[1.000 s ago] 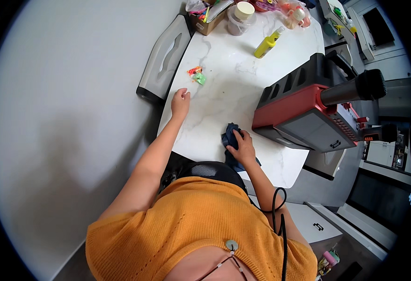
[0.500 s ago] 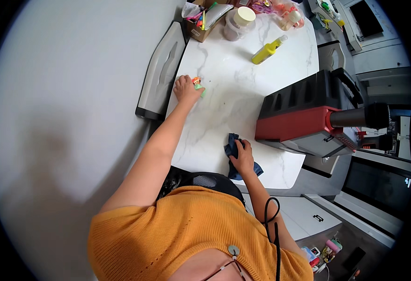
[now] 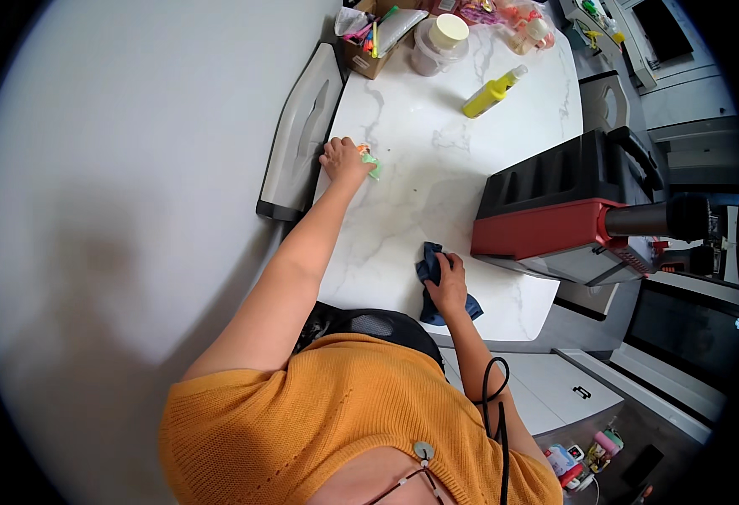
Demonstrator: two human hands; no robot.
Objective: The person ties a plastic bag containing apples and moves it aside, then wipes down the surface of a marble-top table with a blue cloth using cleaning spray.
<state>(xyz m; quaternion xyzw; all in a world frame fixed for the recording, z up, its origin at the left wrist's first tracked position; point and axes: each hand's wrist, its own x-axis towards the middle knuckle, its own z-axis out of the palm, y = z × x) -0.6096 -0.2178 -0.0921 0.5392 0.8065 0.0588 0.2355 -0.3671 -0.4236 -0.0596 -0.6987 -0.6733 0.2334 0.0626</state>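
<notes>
My left hand [image 3: 347,161] is at the left edge of the white marbled table [image 3: 386,215], its fingers curled. Between thumb and fingers sticks out a small crinkled green and orange wrapper [image 3: 372,165], partly covered by the hand. Nearer my body, my right hand [image 3: 449,288] is closed over a dark blue cloth [image 3: 431,267] lying bunched on the tabletop. Part of the cloth shows on both sides of that hand.
A large red and black case [image 3: 546,223] stands at the table's right side. Farther back are a yellow spray bottle [image 3: 489,95], a lidded clear tub [image 3: 431,61] and a cardboard box of pens [image 3: 364,61]. A grey-white chair [image 3: 302,135] borders the left edge.
The whole scene sits slightly farther right in the picture. Both hands keep nearly the same places on the table, with the wrapper and the cloth still at them.
</notes>
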